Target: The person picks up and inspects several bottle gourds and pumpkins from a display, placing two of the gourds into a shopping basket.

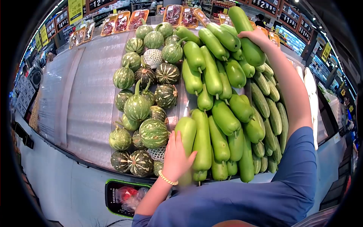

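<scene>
My right hand point(255, 38) is wrapped round a long pale-green bottle gourd point(247, 47) at the far right of the gourd pile, held tilted above the others. Lower down, my left hand point(177, 157) lies over another bottle gourd point(186, 130) at the pile's front left edge, fingers along one side and thumb on the other. Part of that gourd is hidden under the hand. Between my hands are several more bottle gourds point(210, 72), stacked in overlapping rows. Striped round squashes point(154, 133) sit just left of my left hand.
Long ridged green gourds point(273, 117) lie right of the pile, with white radish-like vegetables point(312, 98) beyond. Wrapped fruit trays point(123, 22) line the back. A metal display surface point(94, 90) extends left. A black basket point(113, 198) with bagged goods stands below the front edge.
</scene>
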Demonstrator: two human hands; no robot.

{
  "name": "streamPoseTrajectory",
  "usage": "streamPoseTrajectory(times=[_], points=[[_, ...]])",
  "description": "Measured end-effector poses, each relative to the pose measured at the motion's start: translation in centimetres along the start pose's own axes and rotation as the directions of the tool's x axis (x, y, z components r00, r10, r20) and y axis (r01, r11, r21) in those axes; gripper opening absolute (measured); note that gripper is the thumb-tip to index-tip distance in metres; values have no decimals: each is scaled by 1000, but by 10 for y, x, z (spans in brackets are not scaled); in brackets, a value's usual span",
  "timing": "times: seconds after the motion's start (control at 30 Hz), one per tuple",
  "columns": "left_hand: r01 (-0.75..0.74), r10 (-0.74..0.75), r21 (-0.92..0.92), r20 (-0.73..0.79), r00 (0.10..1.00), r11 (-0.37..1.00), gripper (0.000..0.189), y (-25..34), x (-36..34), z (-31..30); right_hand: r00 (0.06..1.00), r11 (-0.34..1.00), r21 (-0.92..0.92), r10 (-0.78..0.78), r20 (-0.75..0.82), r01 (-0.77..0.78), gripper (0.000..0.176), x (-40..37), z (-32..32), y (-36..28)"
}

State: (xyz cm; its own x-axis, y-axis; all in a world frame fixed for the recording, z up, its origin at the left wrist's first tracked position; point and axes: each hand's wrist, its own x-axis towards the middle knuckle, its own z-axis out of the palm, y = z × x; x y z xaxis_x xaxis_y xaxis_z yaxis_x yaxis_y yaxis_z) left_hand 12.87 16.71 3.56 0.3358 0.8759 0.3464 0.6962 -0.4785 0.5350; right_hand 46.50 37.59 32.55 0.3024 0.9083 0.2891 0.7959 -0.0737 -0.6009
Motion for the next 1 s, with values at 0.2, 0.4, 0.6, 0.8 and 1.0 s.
streamPoseTrajectory(times=[0.2,0.4,0.6,0.8,1.0], points=[[71,-71,-14,11,997,997,78,3,-2,1,997,915,-398,-77,-26,60,69,82,1,3],[1,7,41,-176,984,999,52,7,7,-17,968,970,-40,-233,98,238,62,40,22,0],[-33,-174,-628,-265,949,777,52,35,65,-50,811,800,598,-380,445,46,56,-118,72,0],[8,-134,-998,0,991,63,42,42,103,-41,582,746,644,-453,675,-167,69,-219,116,-3],[-276,-276,-942,-321,906,193,21,20,139,-48,793,663,695,-567,224,279,59,-216,166,24]])
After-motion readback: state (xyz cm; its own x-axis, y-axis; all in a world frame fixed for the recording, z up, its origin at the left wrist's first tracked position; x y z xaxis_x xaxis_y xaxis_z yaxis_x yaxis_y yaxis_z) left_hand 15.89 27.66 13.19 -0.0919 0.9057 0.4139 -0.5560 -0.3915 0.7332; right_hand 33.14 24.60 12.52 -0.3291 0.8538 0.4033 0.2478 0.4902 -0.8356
